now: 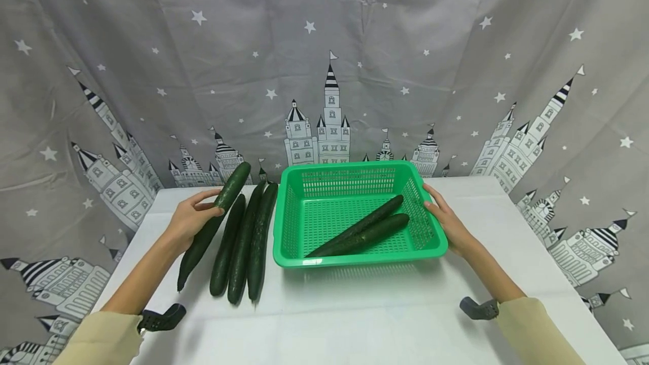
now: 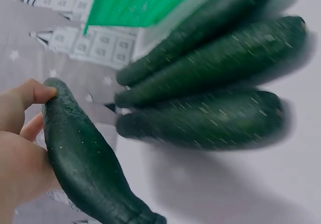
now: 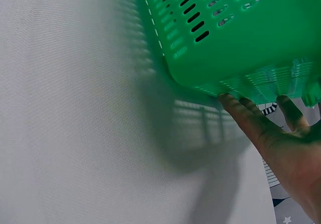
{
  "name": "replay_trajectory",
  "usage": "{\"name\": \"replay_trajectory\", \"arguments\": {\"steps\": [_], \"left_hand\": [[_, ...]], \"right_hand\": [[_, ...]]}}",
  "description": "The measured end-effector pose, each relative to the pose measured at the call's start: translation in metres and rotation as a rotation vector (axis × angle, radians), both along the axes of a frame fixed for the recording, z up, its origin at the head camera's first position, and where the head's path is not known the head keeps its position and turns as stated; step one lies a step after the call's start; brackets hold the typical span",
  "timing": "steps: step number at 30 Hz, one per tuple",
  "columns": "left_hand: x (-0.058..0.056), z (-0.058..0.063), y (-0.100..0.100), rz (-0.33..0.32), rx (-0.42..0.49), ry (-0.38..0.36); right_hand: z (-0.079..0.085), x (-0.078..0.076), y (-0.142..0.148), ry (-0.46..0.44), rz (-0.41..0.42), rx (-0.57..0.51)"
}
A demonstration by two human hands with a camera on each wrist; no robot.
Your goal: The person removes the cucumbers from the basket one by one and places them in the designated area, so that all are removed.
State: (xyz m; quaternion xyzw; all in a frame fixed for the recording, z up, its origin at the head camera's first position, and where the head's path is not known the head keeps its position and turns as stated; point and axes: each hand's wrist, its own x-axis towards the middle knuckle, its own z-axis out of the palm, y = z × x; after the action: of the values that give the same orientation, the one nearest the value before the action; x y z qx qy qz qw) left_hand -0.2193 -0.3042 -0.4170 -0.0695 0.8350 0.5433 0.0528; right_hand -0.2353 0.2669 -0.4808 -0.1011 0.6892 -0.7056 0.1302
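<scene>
My left hand (image 1: 190, 219) grips a long dark green cucumber (image 1: 203, 244) between thumb and fingers. It is held at a slant, its upper end pointing away to the right. Beside it on the white table lie three more cucumbers (image 1: 237, 255), side by side; these look blurred in the left wrist view. My right hand (image 1: 451, 227) holds the right side of a green plastic basket (image 1: 286, 218), thumb over the rim. From below, the right wrist view shows several fingers (image 3: 241, 114) against the basket's outer wall. Two cucumbers (image 1: 372, 234) lie slanted inside the basket.
A white cloth (image 1: 350, 320) covers the table. Behind it hangs a grey curtain (image 1: 405, 72) printed with stars and castles. A dark band with a camera (image 1: 162, 318) is on the left wrist, and another (image 1: 479, 308) on the right.
</scene>
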Motion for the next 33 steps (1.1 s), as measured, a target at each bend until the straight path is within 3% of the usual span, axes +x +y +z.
{"name": "replay_trajectory", "arguments": {"steps": [7, 15, 22, 33], "left_hand": [[0.005, -0.03, -0.022, 0.112, 0.043, -0.041], [0.003, -0.056, -0.032, 0.207, 0.062, -0.084], [0.0, -0.067, -0.028, 0.185, 0.035, -0.087], [-0.004, -0.072, -0.02, 0.148, 0.0, -0.073]], "right_hand": [[0.0, -0.001, 0.001, -0.001, -0.004, -0.001], [0.0, -0.002, 0.0, -0.014, -0.004, -0.016], [-0.001, -0.002, 0.0, -0.012, -0.01, -0.019], [0.0, -0.002, -0.001, -0.026, -0.023, -0.022]]}}
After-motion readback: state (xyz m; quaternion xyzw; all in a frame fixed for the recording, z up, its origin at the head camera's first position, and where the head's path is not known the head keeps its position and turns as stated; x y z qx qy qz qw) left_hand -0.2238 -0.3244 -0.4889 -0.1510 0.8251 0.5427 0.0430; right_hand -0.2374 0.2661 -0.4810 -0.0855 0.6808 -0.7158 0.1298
